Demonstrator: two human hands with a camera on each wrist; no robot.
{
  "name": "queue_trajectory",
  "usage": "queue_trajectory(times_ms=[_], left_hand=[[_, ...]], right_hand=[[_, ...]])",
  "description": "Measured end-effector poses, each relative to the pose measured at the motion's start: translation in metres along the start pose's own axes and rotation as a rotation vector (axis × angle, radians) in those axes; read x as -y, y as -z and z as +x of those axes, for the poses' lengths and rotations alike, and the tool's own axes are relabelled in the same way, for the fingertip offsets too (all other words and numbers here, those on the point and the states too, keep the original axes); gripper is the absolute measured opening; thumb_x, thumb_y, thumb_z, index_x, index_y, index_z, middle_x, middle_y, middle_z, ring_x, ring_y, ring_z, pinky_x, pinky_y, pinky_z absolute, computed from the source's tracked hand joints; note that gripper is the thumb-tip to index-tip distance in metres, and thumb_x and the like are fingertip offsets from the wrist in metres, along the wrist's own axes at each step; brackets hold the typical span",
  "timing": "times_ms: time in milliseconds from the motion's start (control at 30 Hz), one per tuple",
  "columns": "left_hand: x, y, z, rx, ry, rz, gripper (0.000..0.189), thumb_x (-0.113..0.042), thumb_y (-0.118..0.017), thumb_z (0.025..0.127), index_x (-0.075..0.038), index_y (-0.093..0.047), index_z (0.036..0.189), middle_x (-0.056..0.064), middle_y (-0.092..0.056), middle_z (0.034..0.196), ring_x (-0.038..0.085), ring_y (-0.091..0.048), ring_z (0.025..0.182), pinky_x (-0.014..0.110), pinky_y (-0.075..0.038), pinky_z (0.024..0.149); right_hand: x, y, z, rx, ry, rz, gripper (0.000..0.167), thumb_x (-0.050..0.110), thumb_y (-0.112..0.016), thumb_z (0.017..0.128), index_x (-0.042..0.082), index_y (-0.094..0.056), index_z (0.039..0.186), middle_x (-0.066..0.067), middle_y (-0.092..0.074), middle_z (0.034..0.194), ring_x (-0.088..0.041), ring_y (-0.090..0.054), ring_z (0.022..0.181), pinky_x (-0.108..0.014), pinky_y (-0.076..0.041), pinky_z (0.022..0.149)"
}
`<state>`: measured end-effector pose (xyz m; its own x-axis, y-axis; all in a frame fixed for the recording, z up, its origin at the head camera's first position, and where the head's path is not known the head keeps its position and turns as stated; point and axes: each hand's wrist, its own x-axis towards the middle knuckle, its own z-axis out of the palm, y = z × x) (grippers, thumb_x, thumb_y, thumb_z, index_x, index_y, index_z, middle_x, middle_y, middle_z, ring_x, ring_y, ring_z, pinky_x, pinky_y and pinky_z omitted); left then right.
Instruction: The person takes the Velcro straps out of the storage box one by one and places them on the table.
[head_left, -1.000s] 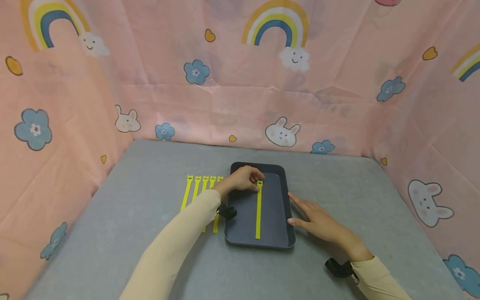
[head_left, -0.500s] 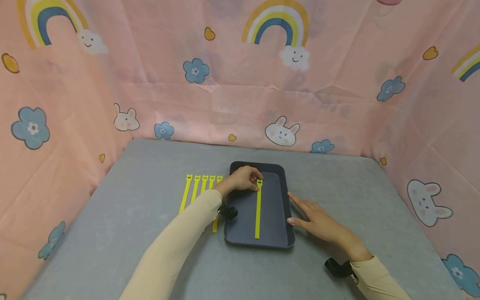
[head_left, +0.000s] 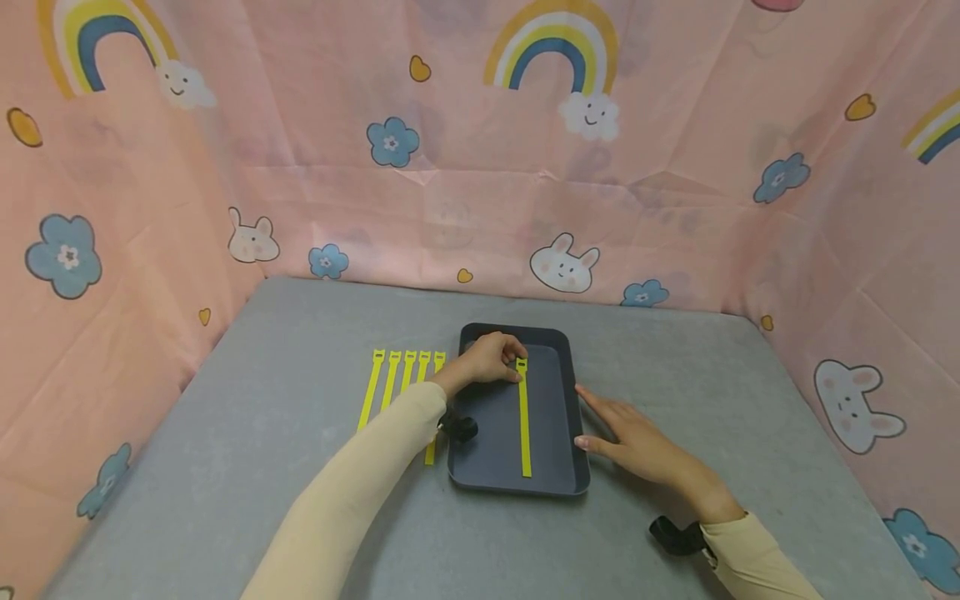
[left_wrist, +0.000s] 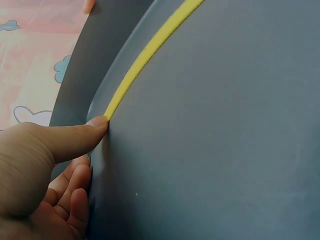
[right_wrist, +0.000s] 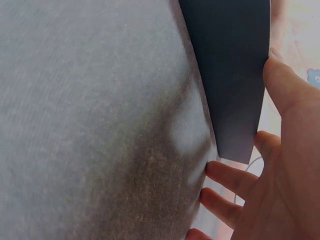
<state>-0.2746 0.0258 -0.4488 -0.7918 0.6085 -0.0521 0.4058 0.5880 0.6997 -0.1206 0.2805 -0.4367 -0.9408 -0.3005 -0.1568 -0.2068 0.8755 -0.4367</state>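
My left hand reaches over the dark grey tray and pinches a yellow cable tie close to its slotted head. In the left wrist view, thumb and forefinger meet at the strip, which curves away over the tray floor. The tie's tail points toward the near end of the tray. At the tray's right side, my right hand rests with thumb and fingertips on the outer wall. The right wrist view has its fingers fairly straight and spread along that wall, lower fingertips by the tabletop.
Left of the tray, several more yellow cable ties lie side by side on the grey table, partly covered by my left sleeve. A pink patterned cloth encloses the table at the back and sides.
The tail of the held cable tie has swung to the right inside the tray, its head shifting slightly the same way. My right hand has stayed at the tray's side.
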Motion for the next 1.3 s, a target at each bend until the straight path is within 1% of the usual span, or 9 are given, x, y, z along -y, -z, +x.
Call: queue_trajectory(times_ms=[167, 367, 467, 633, 800, 1000, 1300], left_hand=[[-0.0004, -0.0004, -0.0004, -0.010, -0.009, -0.011, 0.036, -0.012, -0.081, 0.082, -0.010, -0.069, 0.116, 0.009, -0.067, 0.111, 0.019, -0.061, 0.099, 0.030, -0.051, 0.090], [-0.0011, -0.0018, -0.0013, -0.015, -0.032, -0.015, 0.037, -0.010, -0.080, 0.082, -0.011, -0.068, 0.117, 0.009, -0.067, 0.115, 0.020, -0.063, 0.102, 0.030, -0.052, 0.090], [-0.0008, -0.0027, -0.0021, -0.013, -0.037, -0.027, 0.037, -0.009, -0.080, 0.083, -0.011, -0.068, 0.118, 0.009, -0.068, 0.115, 0.019, -0.063, 0.101, 0.029, -0.053, 0.089], [0.0003, -0.0036, -0.0019, -0.018, -0.040, -0.034, 0.036, -0.009, -0.080, 0.082, -0.011, -0.068, 0.117, 0.007, -0.068, 0.109, 0.014, -0.061, 0.093, 0.024, -0.051, 0.083], [0.0015, -0.0038, -0.0005, -0.021, -0.048, -0.040, 0.036, -0.008, -0.081, 0.081, -0.010, -0.068, 0.114, 0.005, -0.066, 0.099, 0.009, -0.056, 0.083, 0.020, -0.048, 0.078], [0.0025, -0.0039, 0.0002, -0.022, -0.055, -0.039, 0.036, -0.007, -0.080, 0.082, -0.011, -0.066, 0.115, 0.004, -0.063, 0.092, 0.008, -0.054, 0.079, 0.019, -0.046, 0.073], [0.0037, -0.0069, 0.0020, -0.043, -0.070, -0.033, 0.030, -0.004, -0.074, 0.087, -0.012, -0.064, 0.114, 0.004, -0.064, 0.088, 0.010, -0.057, 0.075, 0.020, -0.046, 0.070]], right_hand=[[0.0007, 0.0003, -0.0002, 0.002, -0.003, 0.010, 0.081, 0.062, -0.053, 0.094, 0.029, -0.020, 0.159, -0.020, -0.036, 0.158, -0.049, -0.035, 0.142, -0.073, -0.031, 0.106], [0.0006, 0.0003, -0.0001, 0.002, -0.001, 0.011, 0.081, 0.062, -0.054, 0.094, 0.028, -0.020, 0.159, -0.020, -0.036, 0.158, -0.049, -0.035, 0.142, -0.073, -0.030, 0.106], [0.0008, 0.0001, -0.0002, 0.003, -0.001, 0.008, 0.081, 0.062, -0.054, 0.093, 0.028, -0.020, 0.159, -0.020, -0.036, 0.158, -0.049, -0.035, 0.142, -0.073, -0.030, 0.106], [0.0011, -0.0006, -0.0002, 0.001, -0.006, 0.008, 0.082, 0.063, -0.054, 0.093, 0.028, -0.020, 0.159, -0.021, -0.036, 0.158, -0.049, -0.035, 0.142, -0.072, -0.031, 0.106], [0.0010, -0.0012, 0.0001, 0.003, -0.015, 0.010, 0.082, 0.063, -0.054, 0.093, 0.029, -0.019, 0.159, -0.020, -0.035, 0.158, -0.049, -0.034, 0.143, -0.073, -0.030, 0.106], [0.0015, -0.0008, 0.0000, 0.001, -0.013, 0.013, 0.082, 0.062, -0.053, 0.093, 0.029, -0.019, 0.159, -0.020, -0.035, 0.158, -0.049, -0.034, 0.143, -0.072, -0.031, 0.106], [0.0026, -0.0002, -0.0011, -0.006, 0.000, 0.017, 0.080, 0.060, -0.054, 0.094, 0.027, -0.020, 0.159, -0.020, -0.036, 0.158, -0.049, -0.035, 0.142, -0.072, -0.030, 0.107]])
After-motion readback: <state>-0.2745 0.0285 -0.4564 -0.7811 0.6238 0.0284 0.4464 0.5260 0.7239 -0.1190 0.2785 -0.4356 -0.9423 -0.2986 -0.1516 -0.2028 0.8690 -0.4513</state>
